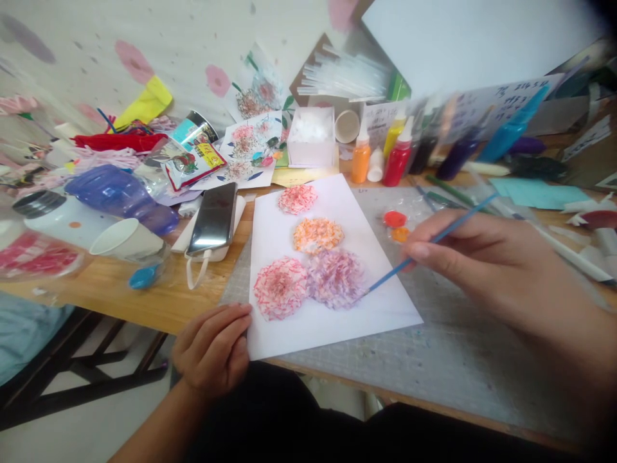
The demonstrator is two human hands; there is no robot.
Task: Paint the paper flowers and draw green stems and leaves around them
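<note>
A slim blue paintbrush (441, 239) is pinched between the thumb and fingers of my right hand (491, 270). Its tip meets the lower right edge of a purple flower (337, 276) on a white sheet of paper (371, 225). Three more ruffled flowers are on the sheet: a red one (297, 199) at the top, an orange one (318, 235) below it and a pink-red one (280, 289) at lower left. With curled fingers my left hand (214, 347) grips the sheet's left edge. The thumb is partly hidden.
Under the sheet lies a grey cutting mat (463, 360). Red paint (394, 219) and orange paint (400, 234) sit near my right hand. Behind stand paint bottles, among them an orange bottle (360, 157). At left are a phone (213, 218) and a paper cup (128, 241).
</note>
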